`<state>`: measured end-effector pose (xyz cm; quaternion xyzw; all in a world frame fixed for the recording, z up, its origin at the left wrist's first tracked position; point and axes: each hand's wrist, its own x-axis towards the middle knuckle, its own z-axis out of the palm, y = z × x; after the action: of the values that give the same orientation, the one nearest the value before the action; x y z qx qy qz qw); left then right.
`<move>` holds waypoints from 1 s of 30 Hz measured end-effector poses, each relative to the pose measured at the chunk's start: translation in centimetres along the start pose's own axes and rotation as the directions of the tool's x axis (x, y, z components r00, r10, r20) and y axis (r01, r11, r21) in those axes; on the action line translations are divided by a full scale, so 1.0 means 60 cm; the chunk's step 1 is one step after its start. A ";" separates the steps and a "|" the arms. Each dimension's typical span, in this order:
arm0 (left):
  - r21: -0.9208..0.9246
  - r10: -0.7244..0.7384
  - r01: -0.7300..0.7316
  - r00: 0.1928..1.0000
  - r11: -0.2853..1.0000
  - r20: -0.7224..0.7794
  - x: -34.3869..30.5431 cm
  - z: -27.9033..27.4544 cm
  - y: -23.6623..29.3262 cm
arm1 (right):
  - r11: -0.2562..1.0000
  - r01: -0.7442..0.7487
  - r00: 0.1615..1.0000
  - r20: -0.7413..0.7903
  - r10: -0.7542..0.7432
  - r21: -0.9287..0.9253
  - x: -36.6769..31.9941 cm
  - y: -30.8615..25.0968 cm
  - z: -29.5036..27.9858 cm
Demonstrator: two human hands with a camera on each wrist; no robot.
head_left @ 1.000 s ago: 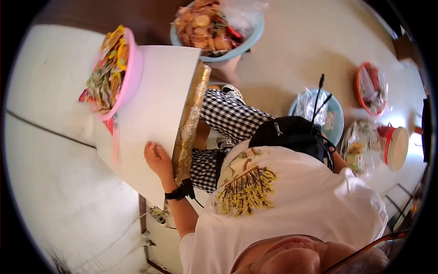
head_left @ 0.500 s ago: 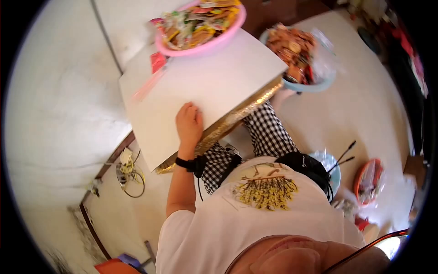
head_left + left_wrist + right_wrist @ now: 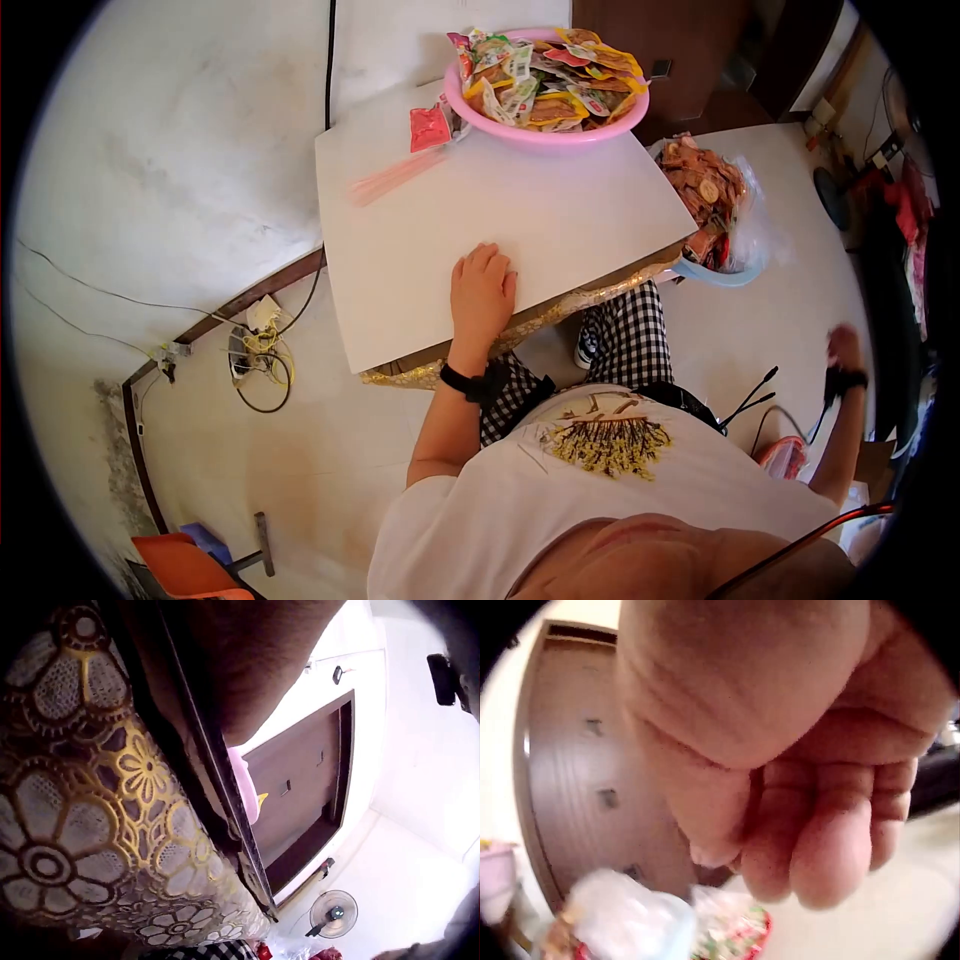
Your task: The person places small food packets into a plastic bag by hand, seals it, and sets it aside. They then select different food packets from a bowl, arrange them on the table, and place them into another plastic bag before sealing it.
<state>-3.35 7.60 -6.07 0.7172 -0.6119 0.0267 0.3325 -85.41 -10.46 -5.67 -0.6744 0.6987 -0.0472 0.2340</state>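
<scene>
My left hand (image 3: 483, 295) rests palm down on the white tabletop (image 3: 590, 215), close to its front edge, with relaxed fingers. In the left wrist view only the heel of that hand shows, over the table's edge and a gold-flowered lace cloth (image 3: 52, 862). Out to the far right, away from the table, is my right hand (image 3: 845, 348), blurred in the head view. Its fingers (image 3: 829, 862) hang loosely curled in the right wrist view, with nothing visible in them. A pink basin (image 3: 550, 138) of snack packets sits at the table's back, beside a red packet (image 3: 430, 128) and thin pink strips (image 3: 395, 178).
A blue basin (image 3: 725, 275) of packaged snacks and clear plastic stands off the table's right corner. A red basket (image 3: 783, 458) is on the floor at the right. Cables (image 3: 265, 365) lie by the wall at left, and an orange chair (image 3: 185, 568) stands lower left.
The head view has swung left, bringing more wall and floor at left into sight. My right arm has come out from behind the body to the right. The left hand stays on the table.
</scene>
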 end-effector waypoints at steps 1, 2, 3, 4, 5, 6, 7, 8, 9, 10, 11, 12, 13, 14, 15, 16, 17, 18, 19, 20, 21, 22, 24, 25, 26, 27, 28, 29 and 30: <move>-0.002 -0.003 0.003 1.000 1.000 0.003 0.000 -0.002 0.000 | 0.992 0.067 0.972 -0.231 -0.040 0.110 0.021 -0.149 -0.043; -0.003 -0.005 0.005 1.000 1.000 0.007 0.000 -0.003 0.000 | 0.935 0.345 0.887 -0.352 -0.297 0.080 0.093 -0.191 -0.069; -0.004 -0.003 0.003 1.000 1.000 -0.005 0.000 -0.003 0.001 | 0.906 0.421 0.843 -0.385 -0.375 0.041 0.118 -0.316 -0.087; -0.005 0.000 0.000 1.000 1.000 -0.016 0.000 -0.003 0.002 | 0.868 0.488 0.822 -0.383 -0.422 0.091 0.132 -0.438 -0.091; -0.007 0.006 -0.006 1.000 1.000 -0.028 0.003 -0.008 0.006 | 0.811 0.574 0.778 -0.385 -0.497 0.115 0.125 -0.569 -0.090; -0.008 0.005 -0.005 1.000 1.000 -0.028 0.004 -0.007 0.004 | 0.802 0.595 0.758 -0.368 -0.539 0.052 0.140 -0.656 -0.075; -0.010 0.004 -0.004 1.000 1.000 -0.028 0.004 -0.006 0.004 | 0.715 0.677 0.723 -0.336 -0.603 0.174 0.129 -0.760 -0.049; -0.012 0.004 -0.004 1.000 1.000 -0.027 0.003 -0.007 0.004 | 0.608 0.764 0.646 -0.238 -0.726 0.216 0.112 -0.860 -0.030; -0.013 0.003 -0.003 1.000 1.000 -0.029 0.003 -0.008 0.005 | 0.607 0.760 0.648 -0.214 -0.731 0.232 0.126 -0.928 0.000; -0.014 0.002 -0.002 0.999 1.000 -0.033 0.005 -0.010 0.007 | 0.522 0.787 0.586 -0.134 -0.799 0.330 0.133 -0.991 0.025; -0.014 0.003 -0.003 0.999 1.000 -0.035 0.007 -0.012 0.006 | 0.455 0.761 0.562 -0.119 -0.819 0.462 0.130 -1.055 0.053; -0.014 0.000 -0.001 0.999 1.000 -0.034 0.011 -0.019 0.011 | 0.532 0.754 0.597 -0.062 -0.800 0.386 0.128 -1.114 0.063; -0.014 -0.002 0.002 0.999 1.000 -0.033 0.012 -0.017 0.012 | 0.521 0.753 0.585 -0.045 -0.810 0.401 0.152 -1.157 0.091; -0.014 -0.006 0.006 0.999 1.000 -0.035 0.013 -0.016 0.013 | 0.514 0.633 0.577 0.091 -0.812 0.579 0.183 -1.191 0.113; -0.020 -0.006 0.005 0.999 1.000 -0.036 0.015 -0.015 0.014 | 0.552 0.657 0.625 0.039 -0.780 0.514 0.184 -1.229 0.131; -0.024 -0.008 0.007 0.999 1.000 -0.036 0.016 -0.016 0.014 | 0.590 0.673 0.665 -0.016 -0.747 0.447 0.184 -1.263 0.151; -0.026 -0.011 0.009 0.999 1.000 -0.041 0.017 -0.016 0.014 | 0.569 0.645 0.679 -0.041 -0.733 0.510 0.193 -1.293 0.175; -0.020 -0.016 0.015 0.999 1.000 -0.035 0.016 -0.016 0.015 | 0.543 0.616 0.692 -0.063 -0.719 0.571 0.211 -1.313 0.199; -0.017 -0.023 0.022 0.999 1.000 -0.031 0.017 -0.022 0.021 | 0.605 0.560 0.716 0.038 -0.698 0.567 0.239 -1.329 0.208; -0.009 -0.029 0.029 0.999 1.000 -0.031 0.019 -0.021 0.020 | 0.660 0.506 0.728 0.135 -0.672 0.555 0.273 -1.346 0.220; -0.008 -0.029 0.028 0.999 1.000 -0.036 0.020 -0.021 0.020 | 0.713 0.452 0.733 0.232 -0.639 0.535 0.285 -1.356 0.228; -0.008 -0.030 0.029 0.999 1.000 -0.041 0.020 -0.021 0.020 | 0.708 0.429 0.752 0.212 -0.624 0.561 0.296 -1.356 0.236; -0.010 -0.029 0.028 0.998 1.000 -0.047 0.020 -0.022 0.019 | 0.690 0.385 0.789 0.169 -0.590 0.613 0.310 -1.352 0.248; -0.012 -0.029 0.028 0.999 1.000 -0.046 0.020 -0.023 0.019 | 0.693 0.383 0.811 0.137 -0.569 0.611 0.333 -1.356 0.262; -0.018 -0.029 0.029 0.999 0.999 -0.044 0.021 -0.029 0.024 | 0.648 0.400 0.792 0.112 -0.601 0.648 0.336 -1.355 0.262; -0.021 -0.026 0.025 0.999 0.999 -0.048 0.021 -0.028 0.023 | 0.598 0.418 0.770 0.083 -0.632 0.684 0.342 -1.350 0.266; -0.025 -0.022 0.021 0.998 0.999 -0.051 0.020 -0.027 0.023 | 0.545 0.433 0.748 0.052 -0.662 0.718 0.347 -1.345 0.269; -0.027 -0.019 0.018 0.998 0.999 -0.055 0.020 -0.027 0.022 | 0.584 0.444 0.754 0.068 -0.654 0.679 0.364 -1.344 0.277; -0.031 -0.021 0.019 0.998 0.999 -0.060 0.019 -0.026 0.022 | 0.619 0.455 0.759 0.085 -0.645 0.640 0.379 -1.346 0.283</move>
<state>-3.68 7.38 -3.75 0.7170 -0.5947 0.0359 0.3618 -3.99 -35.06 4.14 -0.7503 0.3591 -0.2240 0.5079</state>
